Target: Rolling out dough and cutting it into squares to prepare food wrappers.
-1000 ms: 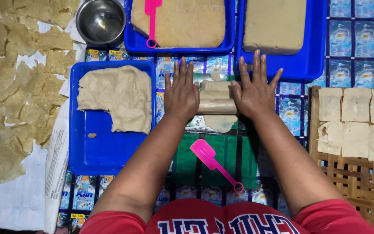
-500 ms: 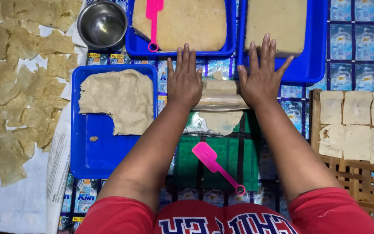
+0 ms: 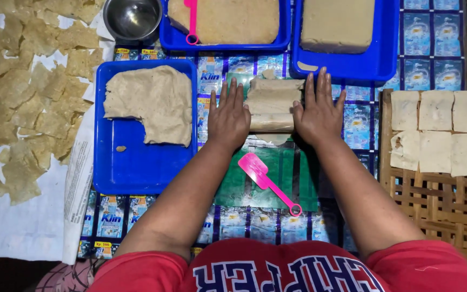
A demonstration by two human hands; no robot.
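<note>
A beige dough roll lies across the mat in front of me, on a green plastic sheet. My left hand rests flat at the roll's left end, fingers stretched forward. My right hand presses flat at its right end, fingers spread. Neither hand grips anything. A pink spatula lies on the green sheet just below my hands.
A blue tray with a flat dough sheet sits left. Two blue trays of dough blocks and a metal bowl stand at the back. Dough squares lie on a woven rack right; thin pieces cover paper left.
Both hands have slid back toward me over the dough roll, from its far side to its ends. The roll looks thicker and tighter.
</note>
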